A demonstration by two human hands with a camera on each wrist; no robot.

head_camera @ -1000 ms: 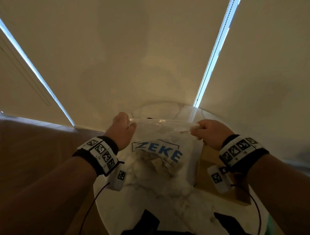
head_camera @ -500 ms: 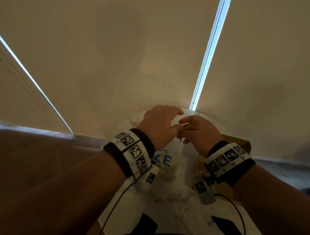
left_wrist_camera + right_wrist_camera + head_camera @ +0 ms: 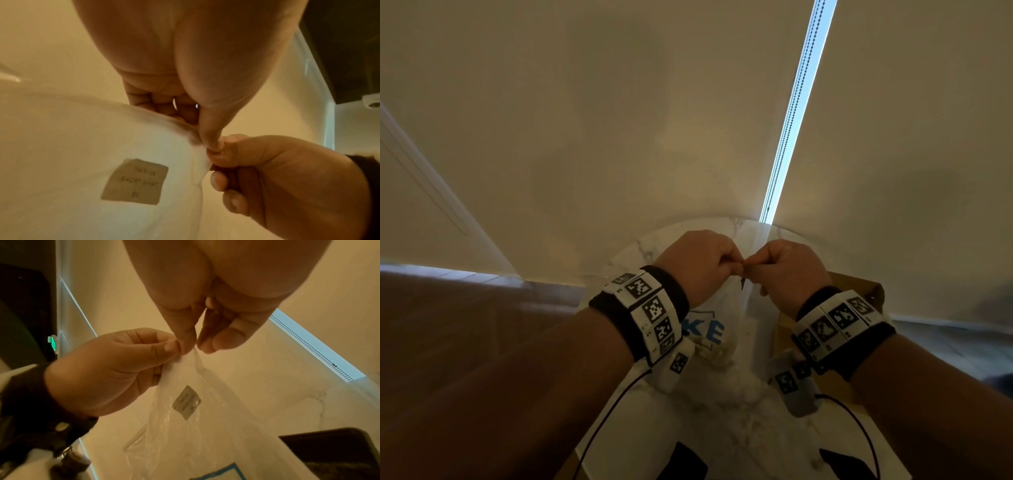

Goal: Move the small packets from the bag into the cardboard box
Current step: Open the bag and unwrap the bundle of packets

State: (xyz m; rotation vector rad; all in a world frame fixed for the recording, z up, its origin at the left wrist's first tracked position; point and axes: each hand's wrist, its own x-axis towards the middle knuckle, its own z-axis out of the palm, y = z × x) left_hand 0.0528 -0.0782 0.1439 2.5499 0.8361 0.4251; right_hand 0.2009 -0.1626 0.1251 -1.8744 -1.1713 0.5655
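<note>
Head cam: left hand [image 3: 697, 265] and right hand [image 3: 786, 270] meet knuckle to knuckle, both pinching the top of the clear bag [image 3: 717, 320] above the marble table [image 3: 722, 421]; cardboard box [image 3: 875, 291] sits right. Left wrist: thumbs pinch the bag's edge beside its label [image 3: 134, 181]. Right wrist: same pinch, bag hanging below.

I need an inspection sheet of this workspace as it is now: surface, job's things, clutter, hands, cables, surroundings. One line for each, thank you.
Surface: round white marble table, veined.
Job's things: clear plastic bag with blue lettering and a small label, held up by its top edge; pale contents low inside, packets not clearly told; cardboard box on the table at the right, mostly hidden.
Clutter: two dark shapes at the near table edge, not identifiable.
Hands: left hand and right hand pinch the bag's top, fingertips meeting.
Cables: thin black cable from each wrist unit.
Surroundings: closed beige blinds with a bright gap; wood floor.
</note>
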